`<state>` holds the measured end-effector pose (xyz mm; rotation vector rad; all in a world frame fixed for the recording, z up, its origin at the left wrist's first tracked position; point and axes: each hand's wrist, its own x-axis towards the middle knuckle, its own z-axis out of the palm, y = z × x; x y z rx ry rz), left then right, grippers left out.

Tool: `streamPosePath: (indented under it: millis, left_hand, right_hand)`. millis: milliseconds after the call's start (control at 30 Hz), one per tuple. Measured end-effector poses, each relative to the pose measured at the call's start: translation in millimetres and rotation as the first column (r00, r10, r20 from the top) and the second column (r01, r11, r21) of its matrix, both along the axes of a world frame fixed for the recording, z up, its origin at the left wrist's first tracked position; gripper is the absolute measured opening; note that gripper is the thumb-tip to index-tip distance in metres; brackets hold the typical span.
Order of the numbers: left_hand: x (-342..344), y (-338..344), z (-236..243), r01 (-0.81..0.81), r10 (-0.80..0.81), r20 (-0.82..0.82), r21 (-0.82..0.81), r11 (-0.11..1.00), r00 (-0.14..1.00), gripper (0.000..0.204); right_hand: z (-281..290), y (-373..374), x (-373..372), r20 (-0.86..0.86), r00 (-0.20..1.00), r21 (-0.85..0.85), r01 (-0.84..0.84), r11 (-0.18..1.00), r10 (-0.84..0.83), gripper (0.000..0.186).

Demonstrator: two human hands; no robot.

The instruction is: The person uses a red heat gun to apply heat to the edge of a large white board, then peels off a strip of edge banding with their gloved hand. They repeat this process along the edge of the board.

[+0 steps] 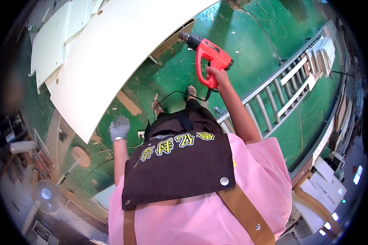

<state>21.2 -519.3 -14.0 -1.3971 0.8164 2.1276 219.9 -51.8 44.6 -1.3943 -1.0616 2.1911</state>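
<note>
My right hand grips the handle of a red-and-black heat gun, held out at upper centre with its metal nozzle pointed toward the edge of a large white panel. A black cord runs from the gun's handle down past my feet. My left hand, in a pale grey glove, hangs at lower left beside the panel's lower corner, fingers stretched out with nothing in them. I cannot tell if it touches anything. A dark apron over a pink shirt covers my front.
A metal ladder lies along the right with white strips on it. More white boards are at upper left. A round fan stands at lower left. Loose cables, wood offcuts and a power socket are on the green floor.
</note>
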Motion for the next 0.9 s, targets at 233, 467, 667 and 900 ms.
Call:
streamPosePath:
  millis: [233,467,667,900]
  left_hand:
    - [-22.5,195.5,-7.7,0.02,-0.208,0.252,0.589,0.808,0.945,0.035]
    - [-18.1,501.9,40.4,0.69,-0.629,-0.305,0.164,0.705,0.715,0.049]
    - [-40.0,547.4,17.8,0.701,-0.67,-0.355,-0.054,0.711,0.652,0.038]
    - [-45.6,544.4,0.8,0.703,-0.662,-0.41,-0.068,0.708,0.627,0.052]
  right_hand:
    - [-25.7,28.6,18.4,-0.179,0.912,-0.207,0.332,0.92,-0.369,0.013]
    - [-9.9,18.6,69.7,-0.128,0.868,-0.328,0.42,0.846,-0.48,0.014]
    - [-12.8,5.8,96.4,-0.142,0.828,-0.397,0.454,0.797,-0.543,0.015]
    - [-11.5,-0.6,101.3,-0.1,0.834,-0.354,0.479,0.803,-0.542,0.015]
